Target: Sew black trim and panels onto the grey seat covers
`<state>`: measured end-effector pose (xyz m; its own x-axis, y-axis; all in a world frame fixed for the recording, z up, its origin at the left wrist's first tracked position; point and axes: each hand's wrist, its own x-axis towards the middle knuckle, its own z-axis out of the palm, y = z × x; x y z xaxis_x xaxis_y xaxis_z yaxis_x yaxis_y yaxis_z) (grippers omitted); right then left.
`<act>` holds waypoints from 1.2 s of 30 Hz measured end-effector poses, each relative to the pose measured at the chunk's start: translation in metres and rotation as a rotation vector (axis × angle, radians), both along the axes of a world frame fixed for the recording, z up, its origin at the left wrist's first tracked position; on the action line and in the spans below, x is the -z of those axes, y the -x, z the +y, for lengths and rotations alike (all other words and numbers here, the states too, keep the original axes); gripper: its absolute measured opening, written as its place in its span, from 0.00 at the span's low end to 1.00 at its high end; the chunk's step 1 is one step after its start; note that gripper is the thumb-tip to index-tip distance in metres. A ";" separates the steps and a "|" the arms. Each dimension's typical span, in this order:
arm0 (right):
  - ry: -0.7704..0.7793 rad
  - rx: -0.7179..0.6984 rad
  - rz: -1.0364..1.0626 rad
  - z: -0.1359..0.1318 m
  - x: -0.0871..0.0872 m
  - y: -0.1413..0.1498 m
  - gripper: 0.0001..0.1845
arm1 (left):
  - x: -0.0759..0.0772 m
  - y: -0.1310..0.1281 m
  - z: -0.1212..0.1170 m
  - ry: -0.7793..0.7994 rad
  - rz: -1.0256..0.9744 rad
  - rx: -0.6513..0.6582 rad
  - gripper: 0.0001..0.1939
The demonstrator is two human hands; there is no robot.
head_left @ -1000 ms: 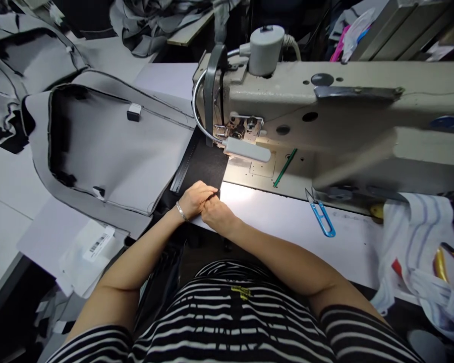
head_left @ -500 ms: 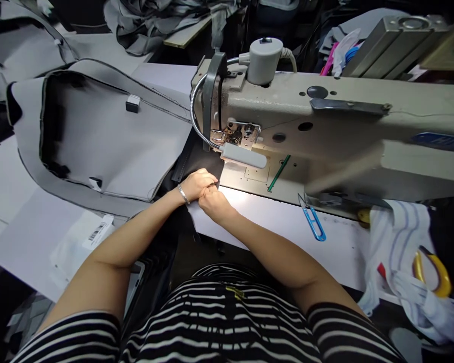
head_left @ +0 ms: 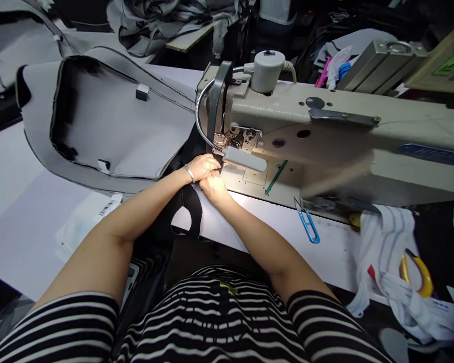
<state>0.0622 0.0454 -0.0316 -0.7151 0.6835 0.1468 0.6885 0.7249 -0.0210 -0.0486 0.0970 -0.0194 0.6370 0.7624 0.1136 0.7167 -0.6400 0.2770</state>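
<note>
Fabric (head_left: 195,148): black, at the left end of the machine (head_left: 272,111), under and between both hands, with more of it off to their left. Visible run goes roughly front to back, from beside the machine head toward the body; a curved black band (head_left: 197,209) drops off the near side. Can't tell if that's the same piece.

Left hand (head_left: 202,167): nearer the machine, fingers bent and pinched together on the fabric, tips just beside the lamp (head_left: 245,159). Right hand (head_left: 214,185): touching it on the body side, curled nearly to a fist, also gripping fabric; exact pinch hidden by the fingers. Needle not readable, so fabric-to-needle offset can't be told.

Around: grey panel (head_left: 128,136) left on the surface (head_left: 257,219), green stick (head_left: 276,177) on the machine bed, blue snips (head_left: 308,224) right of the right hand.
</note>
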 end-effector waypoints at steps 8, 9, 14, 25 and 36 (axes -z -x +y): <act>0.123 0.012 0.010 -0.005 -0.012 -0.002 0.18 | -0.008 -0.003 0.000 -0.074 0.094 0.005 0.15; 0.131 -0.003 0.016 -0.010 -0.015 -0.007 0.18 | -0.007 -0.003 -0.004 -0.116 0.104 0.032 0.15; 0.254 0.012 0.115 -0.048 -0.026 -0.080 0.14 | 0.015 -0.004 -0.029 -0.444 0.123 0.116 0.18; -0.062 1.433 0.262 -0.160 -0.057 -0.411 0.14 | 0.025 -0.002 -0.053 -0.528 -0.111 0.188 0.30; 0.054 1.386 -0.188 -0.150 -0.035 -0.444 0.15 | 0.042 0.002 -0.048 -0.490 -0.197 0.098 0.12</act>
